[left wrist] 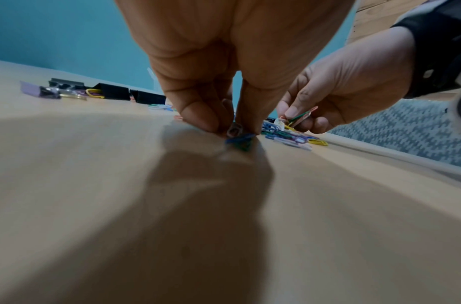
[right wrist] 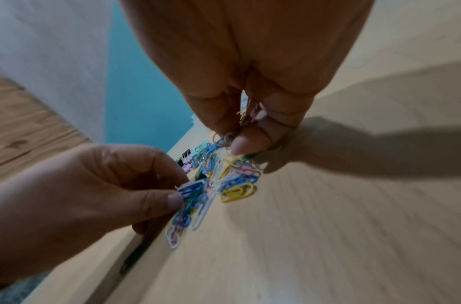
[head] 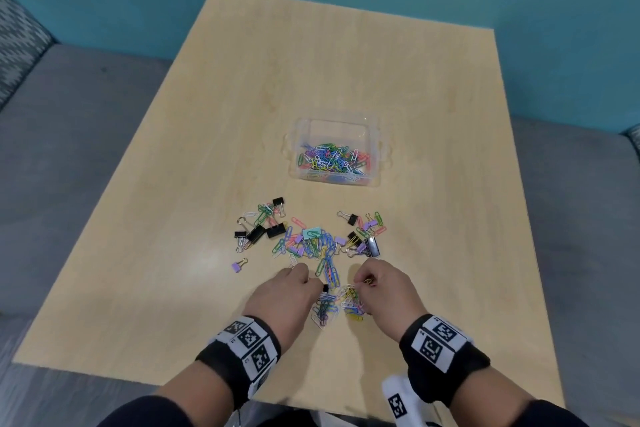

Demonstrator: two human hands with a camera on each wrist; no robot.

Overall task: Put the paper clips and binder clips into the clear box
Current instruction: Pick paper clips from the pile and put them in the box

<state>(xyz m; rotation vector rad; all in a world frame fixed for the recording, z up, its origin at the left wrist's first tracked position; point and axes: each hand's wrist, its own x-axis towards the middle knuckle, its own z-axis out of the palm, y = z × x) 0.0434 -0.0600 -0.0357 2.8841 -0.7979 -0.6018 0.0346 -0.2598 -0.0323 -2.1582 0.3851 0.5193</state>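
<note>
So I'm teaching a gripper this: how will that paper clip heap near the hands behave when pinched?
The paper clips lie tangled, so a pinch probably lifts a dangling clump. They're thin wire, likely light and slippery, and strays may drop between the left hand and clear box.

Both of the person's arms end in dark sleeves pushed up short of the wrists. The left hand [head: 285, 296] wears a broad black wristband [head: 239, 354] carrying a row of white square tiles, each printed with a blocky black-and-white code marker. The right hand [head: 384, 291] has a matching black band [head: 443, 354] with the same coded tiles, and a white block [head: 398, 395] bearing another such marker juts out beside it at the wrist.
</note>
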